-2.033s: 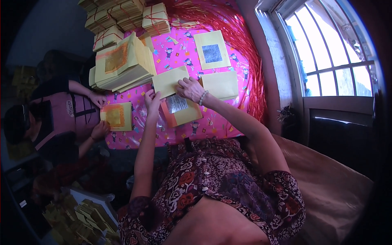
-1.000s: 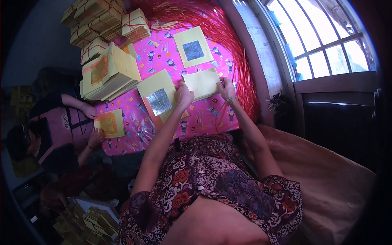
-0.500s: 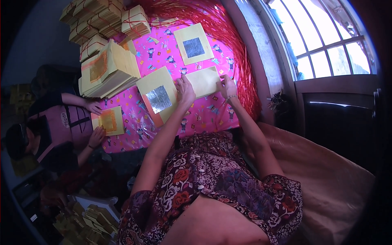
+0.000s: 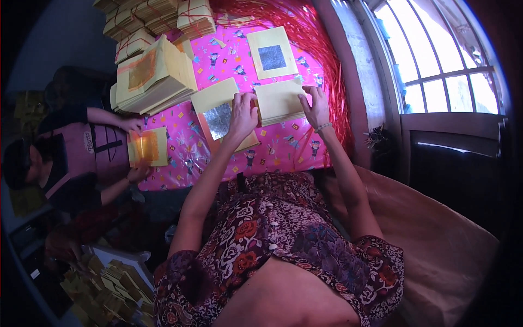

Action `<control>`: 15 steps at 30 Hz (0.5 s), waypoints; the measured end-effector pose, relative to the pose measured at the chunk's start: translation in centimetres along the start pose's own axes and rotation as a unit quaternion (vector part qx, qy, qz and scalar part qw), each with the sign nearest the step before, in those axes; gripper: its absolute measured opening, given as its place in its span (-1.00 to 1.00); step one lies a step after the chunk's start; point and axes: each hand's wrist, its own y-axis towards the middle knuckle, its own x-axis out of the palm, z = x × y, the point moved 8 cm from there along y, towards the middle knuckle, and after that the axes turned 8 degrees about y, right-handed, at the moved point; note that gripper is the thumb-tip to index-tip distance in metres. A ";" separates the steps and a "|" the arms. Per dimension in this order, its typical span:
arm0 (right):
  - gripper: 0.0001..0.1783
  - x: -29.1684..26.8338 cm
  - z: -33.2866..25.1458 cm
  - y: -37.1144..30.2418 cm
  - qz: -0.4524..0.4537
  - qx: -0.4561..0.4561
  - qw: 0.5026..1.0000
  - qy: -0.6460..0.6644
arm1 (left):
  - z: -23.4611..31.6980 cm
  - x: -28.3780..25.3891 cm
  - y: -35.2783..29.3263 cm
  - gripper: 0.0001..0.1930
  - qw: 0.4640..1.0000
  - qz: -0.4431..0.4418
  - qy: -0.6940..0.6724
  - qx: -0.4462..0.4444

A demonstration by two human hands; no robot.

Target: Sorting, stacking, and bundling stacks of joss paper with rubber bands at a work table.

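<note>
A stack of cream paper sheets (image 4: 279,103) lies on the pink patterned tablecloth (image 4: 275,143) in front of me. My left hand (image 4: 244,115) is beside its left end, fingers curled in, with nothing visible in them. At the right end is my right hand (image 4: 316,109), thumb and fingers bent but apart, the tips against the paper's edge. Left of my left hand lie cream sheets with a silver square (image 4: 220,121) and an orange strip, partly covered by that hand. Beyond the stack rests another cream sheet with a silver square (image 4: 271,56).
A tall pile of cream paper (image 4: 158,76) stands on the left, with tied bundles (image 4: 147,20) behind it. Red plastic strands (image 4: 333,76) run along the right edge. At the left, a co-worker's hands (image 4: 136,150) work on an orange-marked sheet. A barred window (image 4: 441,60) is on the right.
My hands have loosened from the stack's two ends; the left has curled and the right's fingers have lifted apart. The view has shifted slightly. The co-worker's lower hand has moved over the orange-marked sheet.
</note>
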 end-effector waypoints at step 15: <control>-0.52 12.4 -11.7 -7.5 -0.338 -0.265 0.903 -0.004 | -6.5 -6.3 -12.1 -0.22 0.983 -0.101 0.152 0.001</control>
